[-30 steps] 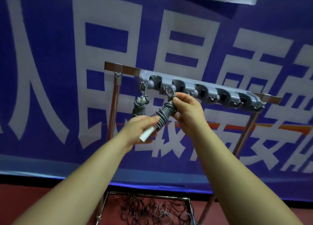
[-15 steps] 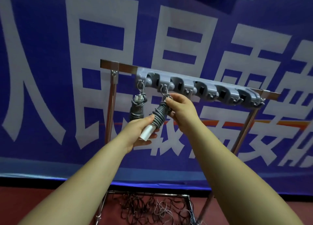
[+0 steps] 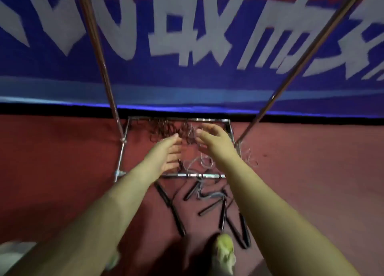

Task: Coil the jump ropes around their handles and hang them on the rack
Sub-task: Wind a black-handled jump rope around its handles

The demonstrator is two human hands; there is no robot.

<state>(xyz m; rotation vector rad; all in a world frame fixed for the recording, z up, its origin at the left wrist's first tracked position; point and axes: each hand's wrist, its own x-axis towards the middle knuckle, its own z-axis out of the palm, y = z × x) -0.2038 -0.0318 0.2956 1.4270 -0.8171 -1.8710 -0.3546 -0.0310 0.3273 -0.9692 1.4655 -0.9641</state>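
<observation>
The view is blurred and points down at the red floor. My left hand (image 3: 169, 155) and my right hand (image 3: 214, 139) hang side by side above the rack's base frame (image 3: 204, 175), fingers loosely spread, holding nothing. Under them lies a tangle of loose jump ropes (image 3: 170, 130) inside the frame. Several black rope handles (image 3: 222, 215) lie scattered on the floor in front of the frame. The rack's two slanted metal legs (image 3: 104, 72) rise out of the top of the picture; the hook bar and the hung ropes are out of view.
A blue banner with large white characters (image 3: 187, 36) hangs behind the rack down to the floor. A shoe with a yellow-green toe (image 3: 225, 253) stands at the bottom, close to the handles. Thin pale rope loops (image 3: 249, 159) lie right of the frame.
Both hands have let go of the coiled rope at the rack's hooks and dropped down. The view has swung from the hook bar to the floor and the loose ropes.
</observation>
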